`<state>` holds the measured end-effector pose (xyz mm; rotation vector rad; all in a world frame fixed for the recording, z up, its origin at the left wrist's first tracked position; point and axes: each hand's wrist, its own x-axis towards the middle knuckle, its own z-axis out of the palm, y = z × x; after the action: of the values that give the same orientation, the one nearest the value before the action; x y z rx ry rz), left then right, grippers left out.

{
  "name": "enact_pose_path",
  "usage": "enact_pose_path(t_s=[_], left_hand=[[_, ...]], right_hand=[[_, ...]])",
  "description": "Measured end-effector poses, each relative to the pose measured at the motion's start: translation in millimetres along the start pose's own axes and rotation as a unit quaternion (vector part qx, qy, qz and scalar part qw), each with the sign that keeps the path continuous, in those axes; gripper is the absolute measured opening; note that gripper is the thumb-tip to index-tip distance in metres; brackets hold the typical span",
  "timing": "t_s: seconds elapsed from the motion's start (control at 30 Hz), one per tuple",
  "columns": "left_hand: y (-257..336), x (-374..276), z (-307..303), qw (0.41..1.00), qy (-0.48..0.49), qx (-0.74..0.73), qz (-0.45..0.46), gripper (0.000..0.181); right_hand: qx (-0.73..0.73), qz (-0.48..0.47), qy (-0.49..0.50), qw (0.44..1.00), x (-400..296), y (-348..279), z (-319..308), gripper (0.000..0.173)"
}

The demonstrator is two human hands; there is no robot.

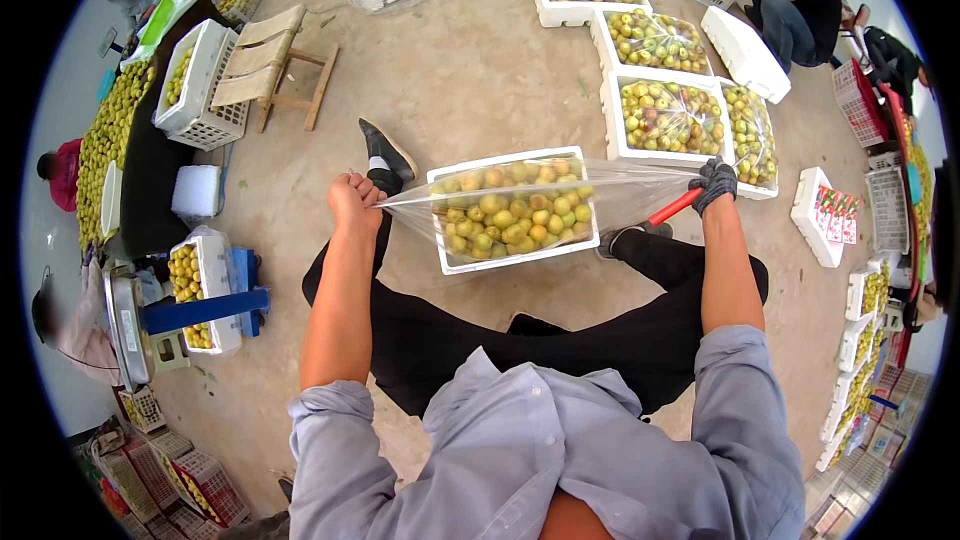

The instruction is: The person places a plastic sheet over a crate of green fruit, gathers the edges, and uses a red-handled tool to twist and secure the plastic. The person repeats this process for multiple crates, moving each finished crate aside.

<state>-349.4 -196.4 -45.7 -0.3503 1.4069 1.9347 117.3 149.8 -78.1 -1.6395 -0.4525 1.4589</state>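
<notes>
In front of me on the floor, between my feet, a white foam box [516, 267] holds round yellow-green fruit [517, 211]. A clear plastic bag [637, 181] lines the box, and its mouth is stretched taut sideways across the fruit. My bare left hand [356, 199] grips one end of the film, left of the box. On the other side, my right hand [714, 184], in a dark grey glove, is closed on the opposite end. A red tool handle [675, 208] also sticks out of that fist; the rest of the tool is hidden.
Foam boxes of bagged fruit [671, 116] stand ahead right, beside an upturned foam box [746, 52] and a crouching person [799, 4]. A folding stool [262, 60] is ahead left. Left of me is a platform scale [206, 311] bearing a fruit box. Another foam box [817, 217] holds printed sheets.
</notes>
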Motion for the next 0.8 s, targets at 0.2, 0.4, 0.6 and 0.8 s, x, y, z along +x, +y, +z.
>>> enact_pose_path(t_s=[0.2,0.4,0.6,0.8], left_hand=[[-1.3,25.6,-34.4,0.991,-0.048,0.122,-0.021,0.028],[-3.9,-2.2,-19.8,0.584,-0.221,0.766,0.151,0.042],[-10.0,14.9,-55.4,0.658,-0.245,0.699,0.139,0.027],[-69.5,1.8,-29.0,0.995,-0.086,-0.050,0.014,0.007]], right_hand=[[-0.069,-0.003,-0.054,0.996,-1.4,-0.3,20.7,0.019],[-0.452,-0.174,-0.260,0.835,8.8,-18.4,13.6,0.020],[-0.789,-0.332,-0.294,0.426,-72.6,-29.5,30.6,0.053],[-0.630,-0.469,-0.219,0.579,-44.3,19.6,43.4,0.032]])
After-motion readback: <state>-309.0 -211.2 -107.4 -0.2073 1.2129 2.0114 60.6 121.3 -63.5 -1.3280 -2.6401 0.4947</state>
